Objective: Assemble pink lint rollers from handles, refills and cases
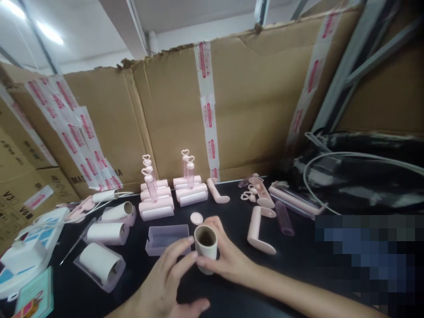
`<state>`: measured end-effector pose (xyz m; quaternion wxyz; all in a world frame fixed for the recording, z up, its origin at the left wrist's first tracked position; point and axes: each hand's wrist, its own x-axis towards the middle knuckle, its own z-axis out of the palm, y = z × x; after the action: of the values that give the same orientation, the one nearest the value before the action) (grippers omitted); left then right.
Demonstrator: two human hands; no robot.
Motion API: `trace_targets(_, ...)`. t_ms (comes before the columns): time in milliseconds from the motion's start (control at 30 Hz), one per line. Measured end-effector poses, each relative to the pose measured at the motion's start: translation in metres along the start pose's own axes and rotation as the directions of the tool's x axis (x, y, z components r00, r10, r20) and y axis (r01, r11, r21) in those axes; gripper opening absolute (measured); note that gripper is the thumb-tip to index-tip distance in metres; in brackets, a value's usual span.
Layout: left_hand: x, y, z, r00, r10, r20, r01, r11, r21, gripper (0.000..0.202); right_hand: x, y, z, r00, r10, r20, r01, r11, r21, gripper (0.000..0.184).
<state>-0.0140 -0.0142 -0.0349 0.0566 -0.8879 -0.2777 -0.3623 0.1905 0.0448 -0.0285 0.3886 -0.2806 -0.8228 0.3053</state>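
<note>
My right hand (228, 251) grips a white paper roll (206, 252) with a cardboard core, held upright with its open end up. Beside it my left hand (168, 274) is open, its fingertips at the roll's left side and its thumb apart. Just behind the left fingers lies a clear purple plastic case (168, 234). A round pink cap (196, 218) rests beyond the roll. To the right is a pink bent handle piece (255, 229) and a clear purple tube (285, 218).
Assembled pink lint rollers (156, 208) with heart tops stand at the back. Several rolls in clear cases (107, 233) lie at left, near a white and blue box (26, 260) and a teal card (35, 295). Cardboard (172, 110) walls the back; a black bag (364, 176) lies right.
</note>
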Motion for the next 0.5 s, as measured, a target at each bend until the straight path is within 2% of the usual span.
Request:
trace_targets(100, -0.001, 0.003, 0.003, 0.999, 0.032, 0.001, -0.032, 0.996, -0.087, 0.071, -0.004, -0.007, 0.002, 0.997, 0.01, 0.077, -0.013, 0.999, 0.043, 0.047)
trace_targets(167, 0.0, 0.002, 0.003, 0.997, 0.075, 0.021, -0.074, 0.994, -0.077, 0.066, -0.002, -0.009, -0.004, 0.997, 0.053, 0.049, -0.057, 0.993, 0.102, 0.048)
trace_targets(233, 0.001, 0.0, 0.002, 0.997, 0.071, 0.019, -0.069, 0.994, -0.079, 0.066, 0.003, -0.011, -0.013, 0.99, 0.13, -0.052, -0.121, 0.982, 0.147, 0.041)
trace_targets(367, -0.001, 0.0, 0.0, 0.999, -0.005, -0.046, -0.001, 0.992, -0.124, 0.07, 0.014, -0.027, -0.029, 0.921, 0.269, -0.281, -0.225, 0.958, 0.18, 0.03)
trace_targets(433, -0.002, 0.001, 0.001, 0.998, -0.025, -0.051, 0.018, 0.991, -0.136, 0.071, 0.014, -0.038, -0.029, 0.929, 0.213, -0.303, -0.16, 0.969, 0.191, 0.026)
trace_targets(500, -0.003, 0.001, 0.004, 0.998, -0.051, -0.045, 0.045, 0.99, -0.132, 0.074, 0.009, -0.047, -0.025, 0.972, 0.034, -0.233, -0.007, 0.993, 0.116, 0.023)
